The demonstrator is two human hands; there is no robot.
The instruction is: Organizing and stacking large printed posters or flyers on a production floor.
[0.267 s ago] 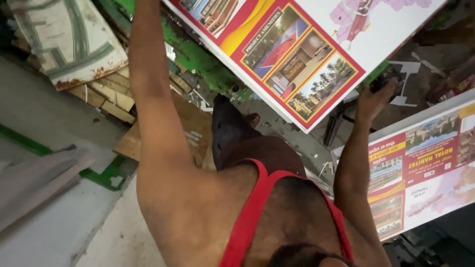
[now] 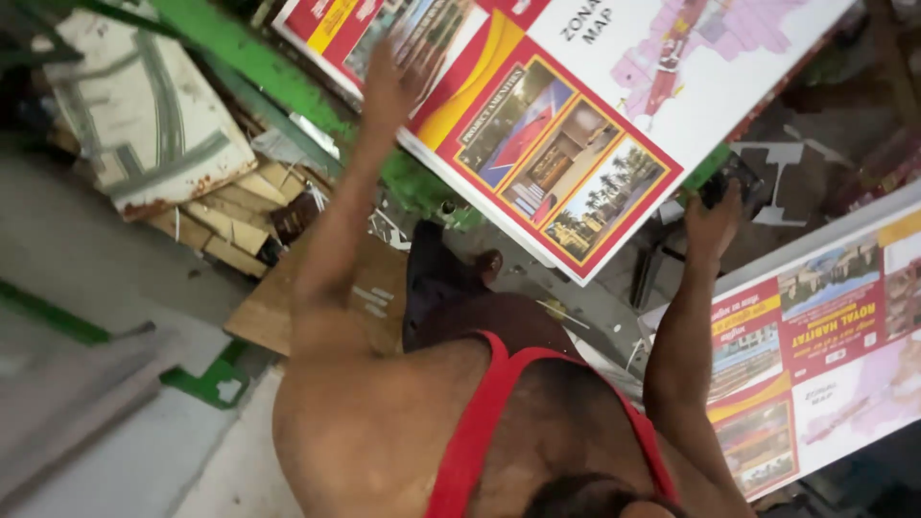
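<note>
Both arms are seen bare and raised away from the torso, which fills the lower centre of the frame. The left arm is extended toward the upper centre-left, elbow nearly straight; the left hand (image 2: 389, 82) is held open, fingers spread and motion-blurred. The right arm is bent upward at right of centre; the right hand (image 2: 712, 223) is curled, fingers flexed.

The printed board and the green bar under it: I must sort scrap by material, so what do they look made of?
The printed board, under the left hand, looks like rigid plastic or foam sheet with a glossy print: flat, thin white edge. The green bar looks like painted metal: straight and hard-edged. Neither is certain.
</note>
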